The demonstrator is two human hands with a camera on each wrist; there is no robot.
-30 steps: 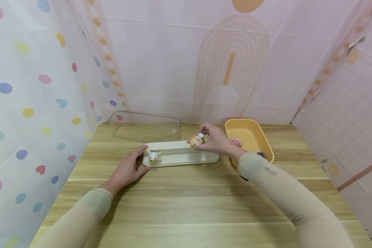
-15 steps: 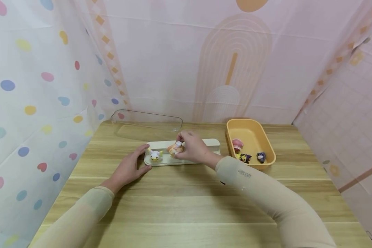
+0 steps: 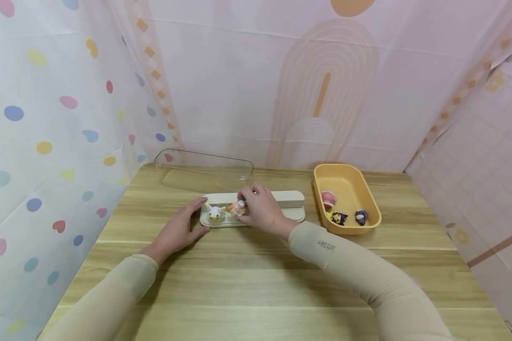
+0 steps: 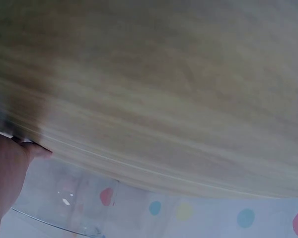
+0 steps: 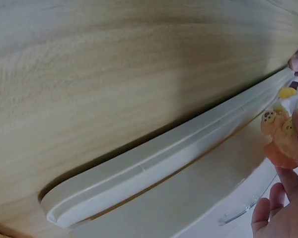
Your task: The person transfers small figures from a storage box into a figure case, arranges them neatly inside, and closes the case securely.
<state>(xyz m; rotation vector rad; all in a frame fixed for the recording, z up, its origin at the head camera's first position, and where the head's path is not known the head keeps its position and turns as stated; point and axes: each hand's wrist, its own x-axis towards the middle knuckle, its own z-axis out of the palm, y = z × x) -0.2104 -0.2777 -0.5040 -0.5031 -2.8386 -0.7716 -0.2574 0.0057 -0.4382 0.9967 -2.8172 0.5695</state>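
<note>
Spanning pale wooden table (image 3: 256, 284), pastel curtains (image 3: 47, 118) around.

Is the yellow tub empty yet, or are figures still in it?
Not empty: the yellow plastic tub holds three small figures, one pink-capped and two dark.

Orange figure (image 5: 282, 144) held over the cream stand (image 5: 154, 163).
</note>
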